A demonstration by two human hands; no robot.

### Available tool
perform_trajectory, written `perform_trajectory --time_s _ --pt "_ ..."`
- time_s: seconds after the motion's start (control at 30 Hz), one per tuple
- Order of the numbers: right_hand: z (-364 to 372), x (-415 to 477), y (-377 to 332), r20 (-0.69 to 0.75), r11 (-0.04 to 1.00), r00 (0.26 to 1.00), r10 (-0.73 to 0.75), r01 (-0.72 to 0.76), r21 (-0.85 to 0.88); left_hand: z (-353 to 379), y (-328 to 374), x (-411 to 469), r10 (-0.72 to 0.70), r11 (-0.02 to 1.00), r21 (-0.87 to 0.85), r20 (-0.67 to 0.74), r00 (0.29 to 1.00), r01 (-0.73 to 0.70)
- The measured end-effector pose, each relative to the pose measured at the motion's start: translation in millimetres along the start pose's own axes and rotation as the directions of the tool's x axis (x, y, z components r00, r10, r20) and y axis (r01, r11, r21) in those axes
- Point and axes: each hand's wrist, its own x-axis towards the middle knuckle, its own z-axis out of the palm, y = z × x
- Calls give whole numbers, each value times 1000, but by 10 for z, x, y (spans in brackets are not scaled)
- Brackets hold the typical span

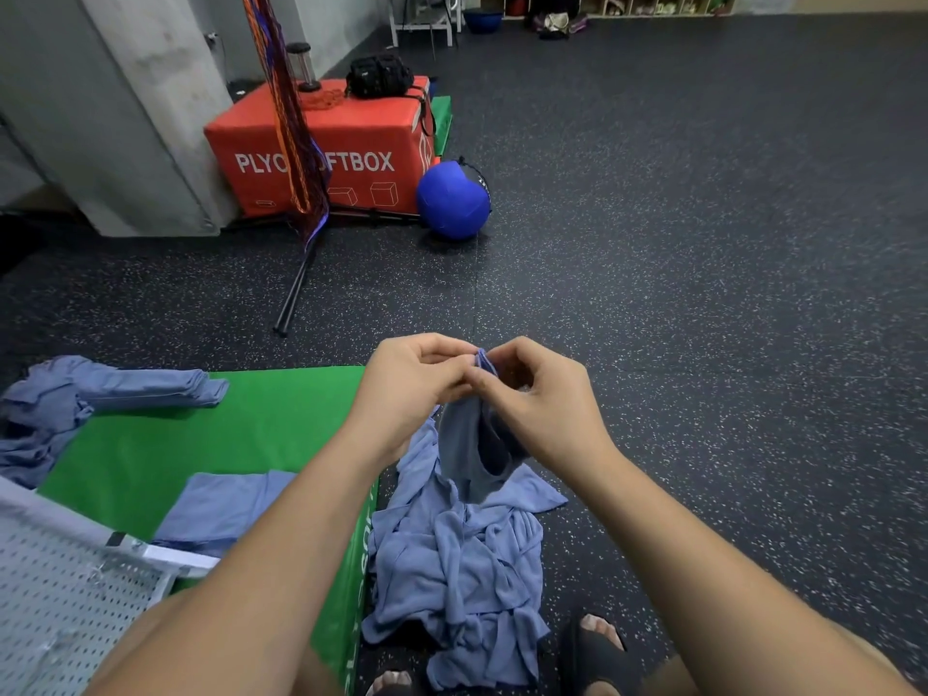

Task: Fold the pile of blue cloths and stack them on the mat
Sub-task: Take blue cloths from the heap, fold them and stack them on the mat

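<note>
Trouble, as we judge it, starts nearest us: the crumpled pile of blue cloths (457, 570) lies on the dark speckled rubber floor (703, 293), just beside the right edge of the green padded mat (226, 434). The single blue cloth (469, 444) we hold up hangs bunched, its lower end touching that pile. Spreading it could therefore drag a neighbour along, or leave a twisted hem that folds crooked. On the near part of the mat a flat folded blue cloth (221, 509) lies alone. Above the pile our left hand (417, 389) and right hand (542, 399) are close together, fingers curled, both pinching the gathered top edge of the hanging cloth, fingertips nearly touching. So small a grip could slip once we draw the hands apart, and the cloth would drop back into the pile. Farther off, at the mat's far left, sits a long stack of folded blue cloths (150, 389) with loose cloth beside it, which a careless placement might topple or muddle.
</note>
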Motion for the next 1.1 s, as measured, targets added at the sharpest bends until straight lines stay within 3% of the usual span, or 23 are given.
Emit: perform_trajectory --time_s 0.2,0.37,0.57,0.7,0.93,1.1 --pt "8 33 47 -54 999 998 43 -44 -20 -19 3 14 36 995 99 -17 999 -34" --pt "-31 89 66 -87 997 994 67 -71 -42 -84 40 45 97 952 281 87 991 -118" --pt "-125 135 96 -112 994 993 33 -44 -102 -142 62 51 228 826 491 161 960 -279" --pt "-141 144 99 18 994 1000 15 -13 -111 -151 48 73 359 730 545 209 910 -413" --pt "-111 123 76 96 997 995 42 -36 -69 -113 -25 129 237 851 443 159 958 -284" --pt "-132 124 32 168 995 984 62 -75 70 -145 5 154 268 819 502 96 959 -279"
